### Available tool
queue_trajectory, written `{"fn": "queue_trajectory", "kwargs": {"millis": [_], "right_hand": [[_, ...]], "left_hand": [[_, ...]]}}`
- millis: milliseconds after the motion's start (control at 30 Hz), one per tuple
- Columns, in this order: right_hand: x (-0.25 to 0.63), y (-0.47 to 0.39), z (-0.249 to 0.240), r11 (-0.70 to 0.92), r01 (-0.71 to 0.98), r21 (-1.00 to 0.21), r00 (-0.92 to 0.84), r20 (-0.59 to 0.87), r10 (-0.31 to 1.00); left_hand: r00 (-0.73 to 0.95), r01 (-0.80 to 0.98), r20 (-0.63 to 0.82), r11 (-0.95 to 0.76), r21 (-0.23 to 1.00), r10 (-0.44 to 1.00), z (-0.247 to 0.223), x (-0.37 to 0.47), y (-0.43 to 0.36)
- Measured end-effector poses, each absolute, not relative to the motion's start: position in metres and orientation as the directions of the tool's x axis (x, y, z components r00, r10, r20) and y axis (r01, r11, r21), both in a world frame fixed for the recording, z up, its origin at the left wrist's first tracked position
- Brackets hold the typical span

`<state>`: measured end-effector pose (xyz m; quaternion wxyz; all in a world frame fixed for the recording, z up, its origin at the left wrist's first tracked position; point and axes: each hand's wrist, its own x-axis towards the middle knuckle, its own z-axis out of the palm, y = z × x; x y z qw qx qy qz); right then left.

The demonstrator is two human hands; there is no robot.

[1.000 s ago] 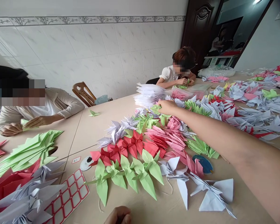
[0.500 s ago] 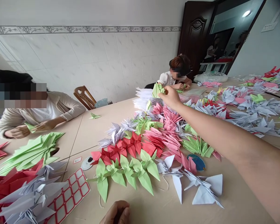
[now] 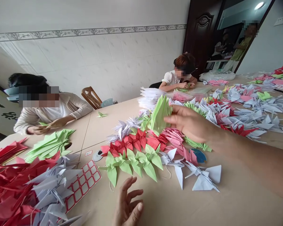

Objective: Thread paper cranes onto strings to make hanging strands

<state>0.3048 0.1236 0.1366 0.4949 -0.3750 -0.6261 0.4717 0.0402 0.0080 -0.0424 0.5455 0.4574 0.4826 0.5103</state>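
While my right hand (image 3: 187, 121) pinches a thick bundle of light-green folded paper (image 3: 159, 116) between thumb and fingers, I hold it raised above the middle of the beige tabletop (image 3: 174, 204), its pointed ends tilted upward. My grip there is narrow, closed on the layered paper. My left hand (image 3: 129, 204) is empty, fingers apart and loosely curled, palm partly turned up, near the table's close edge.

Just beyond my left fingers lies a row of light-green folded paper pieces with pointed petals (image 3: 134, 163), with a row of bright red folded paper pieces (image 3: 127, 142) behind it. Large pale-white folded pieces (image 3: 206, 180) lie below my right forearm, near a flat blue disc (image 3: 199, 156). A stack of white folded paper (image 3: 149, 97) sits behind the bundle.

To my left, a sheet of red-bordered blank labels (image 3: 83, 185) lies partly under more white pieces, beside a heap of red folded paper (image 3: 11, 188). Across the table, a person in a cream jacket (image 3: 68, 106) and another in a white short-sleeved top (image 3: 171, 78) both have their hands on green paper.
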Motion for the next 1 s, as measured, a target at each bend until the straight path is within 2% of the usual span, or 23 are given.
{"fn": "queue_trajectory", "kwargs": {"millis": [33, 100, 233, 300, 433, 500, 633, 767, 833, 933, 1000], "right_hand": [[0.299, 0.108, 0.130, 0.226, -0.029, -0.974, -0.290, 0.225, 0.930], [0.286, 0.077, 0.112, 0.151, 0.018, -0.988, -0.394, 0.131, 0.910], [0.256, 0.028, 0.062, 0.345, 0.314, -0.885, -0.431, 0.191, 0.882], [0.243, 0.012, 0.037, 0.441, 0.341, -0.830, -0.441, 0.274, 0.855], [0.228, -0.006, 0.002, 0.673, 0.326, -0.664, -0.440, 0.524, 0.730], [0.225, -0.011, -0.008, 0.733, 0.348, -0.584, -0.465, 0.571, 0.676], [0.226, -0.016, -0.020, 0.773, 0.415, -0.480, -0.556, 0.539, 0.633], [0.237, -0.022, -0.015, 0.823, 0.408, -0.394, -0.644, 0.514, 0.566], [0.247, -0.025, -0.004, 0.858, 0.380, -0.345, -0.748, 0.432, 0.504], [0.267, -0.017, 0.016, 0.881, 0.290, -0.373, -0.792, 0.423, 0.440], [0.281, 0.003, 0.030, 0.831, 0.401, -0.386, -0.665, 0.501, 0.554]], "left_hand": [[0.058, -0.163, -0.070, 0.079, 0.983, 0.996, -0.042, 0.042, 0.005], [0.169, -0.269, -0.147, 0.189, 0.945, 0.975, -0.040, 0.043, 0.001], [0.381, -0.423, -0.411, 0.552, 0.719, 0.828, -0.035, 0.046, 0.000], [0.413, -0.430, -0.464, 0.617, 0.659, 0.784, -0.032, 0.046, 0.001], [0.353, -0.469, -0.423, 0.549, 0.692, 0.835, -0.028, 0.045, 0.002], [0.326, -0.483, -0.413, 0.525, 0.701, 0.851, -0.025, 0.045, 0.001], [0.318, -0.476, -0.413, 0.520, 0.709, 0.854, -0.020, 0.046, -0.001], [0.331, -0.430, -0.397, 0.511, 0.744, 0.856, -0.020, 0.045, -0.001], [0.304, -0.390, -0.398, 0.494, 0.777, 0.866, -0.021, 0.045, -0.002], [0.255, -0.282, -0.386, 0.450, 0.847, 0.887, -0.021, 0.046, -0.004], [0.237, -0.191, -0.368, 0.414, 0.890, 0.899, -0.022, 0.047, -0.004]]}}
